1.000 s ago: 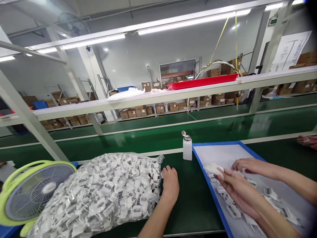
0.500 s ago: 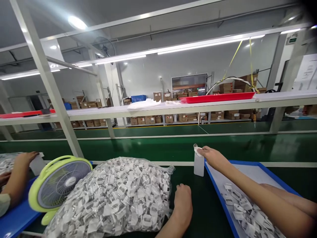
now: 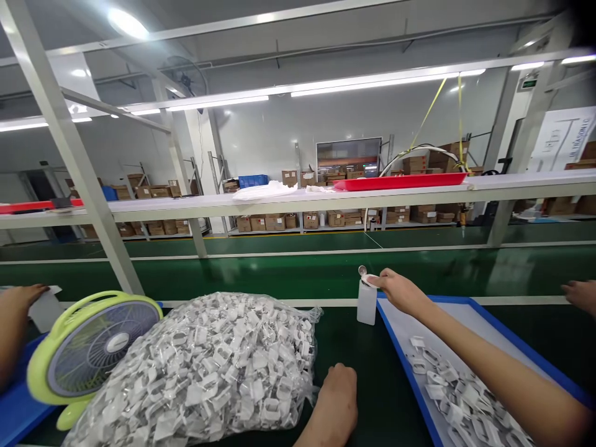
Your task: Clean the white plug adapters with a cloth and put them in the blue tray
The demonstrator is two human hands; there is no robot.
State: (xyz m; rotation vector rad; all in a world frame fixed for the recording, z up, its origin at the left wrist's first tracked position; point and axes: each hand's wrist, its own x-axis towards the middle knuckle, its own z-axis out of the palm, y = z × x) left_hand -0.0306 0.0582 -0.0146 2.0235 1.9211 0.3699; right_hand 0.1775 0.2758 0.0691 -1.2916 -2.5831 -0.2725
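Note:
My right hand [image 3: 395, 288] reaches in from the right, its fingers pinching a small, flat white plastic piece [image 3: 371, 280] at the top of a white container [image 3: 367, 304]. The container stands upright and narrow on the dark green surface, and a small round part [image 3: 362, 270] sticks up at its top. Lower down, my left hand [image 3: 339, 394] is closed with the fingers curled away; what it holds, if anything, is hidden. To its left lies a big clear plastic bag [image 3: 233, 366] full of white plastic parts.
A blue-rimmed tray [image 3: 405, 366] with loose white parts [image 3: 459, 391] lies under my right forearm. A green fan [image 3: 102, 347] stands left of the bag. Co-workers' hands show at the left edge [image 3: 21, 304] and right edge [image 3: 582, 295]. A raised shelf bears a red tray [image 3: 400, 181].
The view has shifted slightly right. My right hand still pinches the piece, now tilted off the container's top. My left hand is a little lower. The co-worker's arm at right has moved outward.

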